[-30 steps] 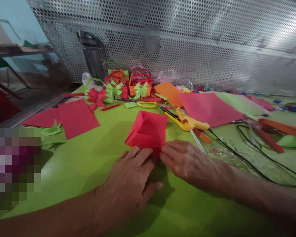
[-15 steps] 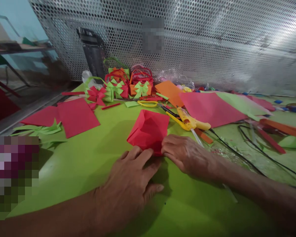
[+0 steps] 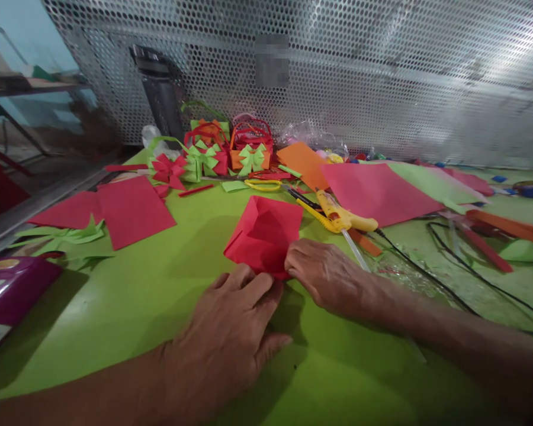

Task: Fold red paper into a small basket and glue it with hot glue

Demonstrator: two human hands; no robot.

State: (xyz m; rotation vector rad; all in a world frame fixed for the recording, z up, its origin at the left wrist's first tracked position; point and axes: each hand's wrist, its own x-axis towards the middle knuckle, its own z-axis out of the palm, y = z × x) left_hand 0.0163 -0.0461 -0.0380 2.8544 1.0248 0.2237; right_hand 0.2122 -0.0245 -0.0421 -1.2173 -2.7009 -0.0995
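A piece of red folded paper (image 3: 266, 231), shaped like a shallow pocket with a raised flap, lies on the green table in front of me. My left hand (image 3: 233, 331) rests its fingertips along the paper's near edge, fingers slightly spread and thumb stretched away. At the near right corner, my right hand (image 3: 322, 269) has its fingers curled together in a pinch on the paper. The tips of both hands are partly hidden. Just beyond the right hand lie a yellow glue gun (image 3: 340, 216) and yellow-handled scissors (image 3: 264, 185).
Small paper bags with bows (image 3: 251, 157) stand at the back beside a dark bottle (image 3: 157, 92). Red sheets (image 3: 135, 212) lie left, a pink sheet (image 3: 377, 192) right. A purple object (image 3: 20, 296) sits at the left edge. A black cord (image 3: 426, 284) crosses the right side.
The whole scene sits slightly further left as the view shifts. Both hands keep nearly the same places on the red paper, and it keeps its shape.
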